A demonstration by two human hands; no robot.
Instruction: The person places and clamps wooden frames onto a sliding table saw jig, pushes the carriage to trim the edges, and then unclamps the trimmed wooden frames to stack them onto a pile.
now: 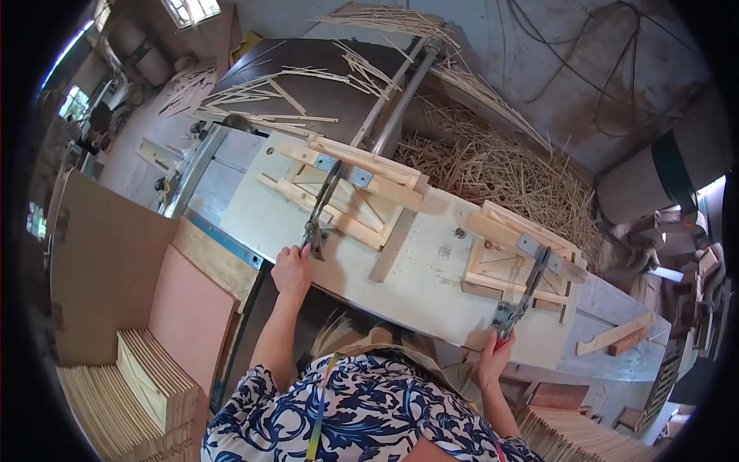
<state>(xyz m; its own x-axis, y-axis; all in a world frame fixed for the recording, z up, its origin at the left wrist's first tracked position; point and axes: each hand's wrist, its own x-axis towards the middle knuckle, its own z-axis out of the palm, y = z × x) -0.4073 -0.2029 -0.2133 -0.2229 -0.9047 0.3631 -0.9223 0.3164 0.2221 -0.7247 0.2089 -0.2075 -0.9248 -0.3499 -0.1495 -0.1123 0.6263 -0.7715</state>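
Observation:
My left hand (292, 271) is closed round the handle of a metal toggle clamp (326, 194) mounted on the pale board. That clamp's arm reaches over a left wooden jig (389, 187), where wood strips lie at angles. Further right, my right hand (493, 360) grips the red handle of a second toggle clamp (533, 288). Its arm extends over a right wooden jig (496, 229) holding similar wood pieces. Both jigs sit on the pale plywood board (419, 266) in front of me. My fingers partly hide both clamp handles.
Behind the board lies a heap of thin wood offcuts (493, 158), beside metal rails (404, 96). Stacked wood panels (158, 377) stand at lower left, and more stacked pieces (577, 435) at lower right. Loose wood pieces (616, 333) rest on the metal table at right.

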